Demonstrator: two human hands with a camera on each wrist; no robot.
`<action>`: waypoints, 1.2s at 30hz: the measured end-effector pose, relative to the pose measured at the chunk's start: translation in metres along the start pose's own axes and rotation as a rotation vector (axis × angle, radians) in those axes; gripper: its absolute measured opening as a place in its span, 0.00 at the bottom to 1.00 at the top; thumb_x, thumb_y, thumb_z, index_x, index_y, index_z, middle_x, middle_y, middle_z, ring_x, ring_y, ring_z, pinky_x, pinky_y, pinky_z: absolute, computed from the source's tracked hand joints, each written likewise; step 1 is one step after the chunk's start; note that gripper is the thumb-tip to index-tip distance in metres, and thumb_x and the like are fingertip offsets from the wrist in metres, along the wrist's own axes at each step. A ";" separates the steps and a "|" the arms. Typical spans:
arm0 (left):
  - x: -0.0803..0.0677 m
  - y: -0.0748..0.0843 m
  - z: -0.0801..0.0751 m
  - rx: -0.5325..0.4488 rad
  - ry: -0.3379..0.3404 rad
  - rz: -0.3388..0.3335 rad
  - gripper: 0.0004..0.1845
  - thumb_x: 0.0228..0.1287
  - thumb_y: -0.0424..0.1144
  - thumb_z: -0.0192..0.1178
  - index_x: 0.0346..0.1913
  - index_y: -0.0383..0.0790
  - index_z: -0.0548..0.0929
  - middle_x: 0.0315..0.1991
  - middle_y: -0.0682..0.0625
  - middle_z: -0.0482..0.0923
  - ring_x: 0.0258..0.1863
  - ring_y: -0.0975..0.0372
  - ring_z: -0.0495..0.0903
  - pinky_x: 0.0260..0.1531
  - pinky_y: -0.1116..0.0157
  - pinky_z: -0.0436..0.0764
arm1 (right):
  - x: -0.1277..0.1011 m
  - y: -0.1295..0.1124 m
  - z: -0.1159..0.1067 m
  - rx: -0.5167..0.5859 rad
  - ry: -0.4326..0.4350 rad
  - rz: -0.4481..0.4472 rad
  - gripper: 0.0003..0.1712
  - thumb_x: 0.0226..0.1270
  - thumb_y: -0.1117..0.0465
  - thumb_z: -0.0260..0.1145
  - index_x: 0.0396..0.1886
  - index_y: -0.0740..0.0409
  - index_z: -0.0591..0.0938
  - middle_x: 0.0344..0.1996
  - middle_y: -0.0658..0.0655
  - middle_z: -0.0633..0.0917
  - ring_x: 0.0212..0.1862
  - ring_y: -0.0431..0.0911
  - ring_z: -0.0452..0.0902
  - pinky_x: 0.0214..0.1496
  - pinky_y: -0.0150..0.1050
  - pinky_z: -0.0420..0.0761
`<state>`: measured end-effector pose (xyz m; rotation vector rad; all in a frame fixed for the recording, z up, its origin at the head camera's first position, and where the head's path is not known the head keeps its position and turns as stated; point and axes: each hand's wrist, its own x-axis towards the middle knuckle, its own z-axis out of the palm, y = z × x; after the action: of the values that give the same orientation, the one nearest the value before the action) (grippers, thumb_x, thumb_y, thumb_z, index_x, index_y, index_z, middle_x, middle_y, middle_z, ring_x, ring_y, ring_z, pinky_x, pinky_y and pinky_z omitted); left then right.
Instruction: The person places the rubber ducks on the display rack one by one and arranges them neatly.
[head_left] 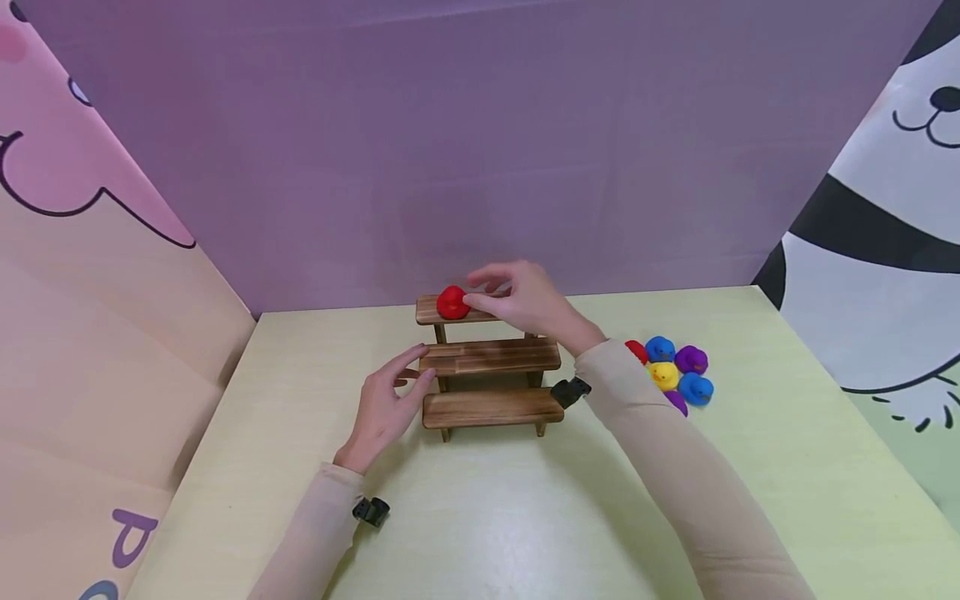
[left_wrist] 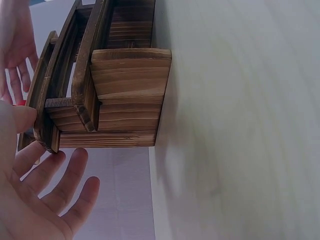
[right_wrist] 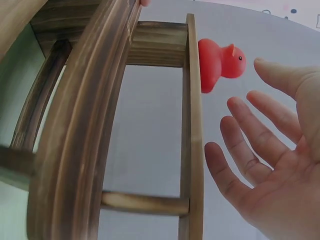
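Pale yellow-green worktop [head_left: 487, 517], smooth and matte, carries a three-tier stand [head_left: 491, 367] of dark-grained wood. Red duck [head_left: 452, 302], rounded and rubbery, sits at the top tier's left end. Right hand [head_left: 525, 300] hovers just beside it, fingers [right_wrist: 250, 135] spread, gripping nothing. Left hand [head_left: 386, 404], fingers relaxed, touches the middle tier's left end. Coloured ducks [head_left: 675, 371] lie clustered, partly hidden behind the right sleeve.
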<state>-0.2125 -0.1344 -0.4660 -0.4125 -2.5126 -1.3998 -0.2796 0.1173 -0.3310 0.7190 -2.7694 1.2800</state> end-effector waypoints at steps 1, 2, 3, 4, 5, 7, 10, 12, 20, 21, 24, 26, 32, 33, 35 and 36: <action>0.000 0.000 0.000 0.001 -0.002 -0.001 0.24 0.78 0.43 0.64 0.72 0.46 0.81 0.71 0.48 0.81 0.53 0.50 0.90 0.60 0.46 0.85 | -0.002 0.001 -0.001 0.004 0.007 0.001 0.23 0.73 0.50 0.73 0.63 0.53 0.88 0.59 0.56 0.90 0.56 0.52 0.86 0.59 0.50 0.88; 0.000 -0.001 0.000 -0.001 -0.003 -0.003 0.24 0.78 0.43 0.64 0.72 0.46 0.81 0.71 0.48 0.81 0.53 0.50 0.90 0.60 0.46 0.85 | -0.004 0.003 -0.003 0.007 0.012 0.002 0.23 0.72 0.50 0.74 0.63 0.53 0.88 0.59 0.57 0.90 0.55 0.52 0.87 0.59 0.50 0.88; 0.000 -0.001 0.000 -0.001 -0.004 -0.005 0.24 0.78 0.43 0.64 0.72 0.46 0.81 0.71 0.48 0.81 0.53 0.50 0.90 0.60 0.46 0.85 | -0.006 0.004 -0.004 0.008 0.017 0.000 0.23 0.72 0.50 0.74 0.62 0.53 0.88 0.59 0.57 0.90 0.55 0.52 0.87 0.60 0.50 0.88; -0.001 -0.001 0.000 0.000 -0.005 -0.006 0.24 0.78 0.43 0.64 0.72 0.46 0.81 0.71 0.48 0.81 0.53 0.50 0.90 0.60 0.46 0.85 | -0.008 0.006 -0.006 0.008 0.021 -0.002 0.22 0.72 0.51 0.74 0.62 0.53 0.88 0.59 0.57 0.90 0.55 0.52 0.87 0.60 0.50 0.88; -0.001 -0.002 0.000 -0.001 -0.006 -0.007 0.24 0.78 0.43 0.64 0.72 0.46 0.81 0.72 0.49 0.81 0.53 0.50 0.89 0.60 0.46 0.85 | -0.010 0.009 -0.008 0.008 0.026 -0.004 0.22 0.72 0.51 0.74 0.62 0.53 0.88 0.59 0.57 0.90 0.55 0.51 0.87 0.61 0.50 0.88; -0.001 -0.002 0.000 -0.002 -0.005 -0.010 0.24 0.78 0.43 0.64 0.72 0.46 0.81 0.71 0.49 0.81 0.53 0.50 0.89 0.60 0.46 0.85 | -0.014 0.013 -0.012 0.014 0.033 -0.002 0.22 0.72 0.51 0.74 0.62 0.53 0.88 0.59 0.57 0.89 0.54 0.52 0.87 0.61 0.51 0.87; -0.001 -0.002 0.000 -0.004 -0.003 -0.010 0.23 0.78 0.43 0.64 0.72 0.47 0.81 0.71 0.49 0.81 0.53 0.50 0.89 0.60 0.46 0.85 | -0.021 0.021 -0.020 0.004 0.038 0.009 0.23 0.73 0.50 0.73 0.63 0.53 0.88 0.59 0.57 0.89 0.54 0.52 0.87 0.62 0.51 0.87; -0.001 -0.002 0.000 -0.005 -0.001 -0.010 0.23 0.78 0.43 0.65 0.72 0.47 0.81 0.71 0.49 0.81 0.53 0.50 0.90 0.60 0.46 0.85 | -0.027 0.027 -0.024 0.000 0.042 0.022 0.23 0.74 0.49 0.73 0.63 0.53 0.87 0.58 0.56 0.89 0.54 0.53 0.87 0.62 0.52 0.87; -0.001 -0.002 0.002 -0.004 0.000 -0.007 0.23 0.78 0.43 0.65 0.72 0.47 0.81 0.71 0.49 0.81 0.53 0.50 0.90 0.59 0.46 0.86 | -0.056 0.048 -0.039 -0.018 0.102 0.055 0.23 0.74 0.48 0.72 0.62 0.54 0.88 0.57 0.55 0.91 0.56 0.51 0.85 0.61 0.51 0.86; -0.001 -0.001 0.002 -0.003 0.000 -0.008 0.23 0.78 0.43 0.65 0.72 0.47 0.82 0.71 0.49 0.81 0.53 0.50 0.90 0.59 0.46 0.86 | -0.059 0.050 -0.041 -0.022 0.113 0.061 0.23 0.74 0.47 0.72 0.61 0.53 0.89 0.57 0.55 0.91 0.56 0.50 0.85 0.61 0.50 0.86; 0.000 -0.001 0.003 -0.004 0.003 -0.006 0.23 0.78 0.43 0.65 0.72 0.47 0.82 0.71 0.49 0.81 0.53 0.50 0.90 0.59 0.46 0.86 | -0.071 0.057 -0.045 -0.037 0.139 0.084 0.23 0.74 0.45 0.72 0.61 0.52 0.89 0.58 0.54 0.90 0.56 0.49 0.85 0.58 0.46 0.87; 0.000 -0.001 0.003 -0.004 0.001 -0.004 0.23 0.78 0.43 0.65 0.72 0.47 0.82 0.71 0.49 0.81 0.52 0.50 0.90 0.59 0.46 0.86 | -0.079 0.062 -0.049 -0.044 0.158 0.098 0.23 0.74 0.44 0.72 0.60 0.51 0.89 0.57 0.54 0.91 0.56 0.50 0.85 0.56 0.41 0.87; 0.004 -0.003 0.005 -0.010 -0.009 -0.003 0.24 0.78 0.43 0.65 0.72 0.47 0.81 0.71 0.49 0.81 0.52 0.50 0.90 0.60 0.46 0.85 | -0.105 0.082 -0.061 -0.062 0.196 0.140 0.24 0.75 0.44 0.71 0.62 0.52 0.88 0.55 0.57 0.91 0.54 0.55 0.87 0.46 0.26 0.84; 0.004 -0.003 0.005 -0.010 -0.010 -0.004 0.24 0.78 0.43 0.65 0.72 0.47 0.81 0.71 0.49 0.81 0.52 0.50 0.90 0.60 0.45 0.85 | -0.110 0.085 -0.063 -0.064 0.200 0.150 0.24 0.76 0.43 0.70 0.62 0.52 0.88 0.54 0.58 0.91 0.53 0.56 0.87 0.46 0.26 0.83; 0.004 -0.003 0.005 -0.010 -0.011 -0.008 0.24 0.78 0.43 0.65 0.72 0.47 0.81 0.71 0.48 0.81 0.53 0.49 0.89 0.60 0.44 0.85 | -0.118 0.092 -0.067 -0.067 0.202 0.176 0.24 0.76 0.43 0.70 0.62 0.51 0.88 0.54 0.58 0.91 0.53 0.56 0.87 0.47 0.25 0.83; 0.004 -0.003 0.004 -0.011 -0.010 -0.006 0.24 0.78 0.43 0.65 0.72 0.47 0.81 0.71 0.48 0.81 0.53 0.49 0.89 0.60 0.44 0.85 | -0.122 0.096 -0.068 -0.071 0.203 0.191 0.25 0.76 0.42 0.69 0.62 0.51 0.88 0.53 0.58 0.91 0.52 0.57 0.88 0.46 0.26 0.83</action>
<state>-0.2178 -0.1314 -0.4690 -0.4148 -2.5172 -1.4176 -0.2216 0.2698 -0.3780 0.3067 -2.7516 1.1986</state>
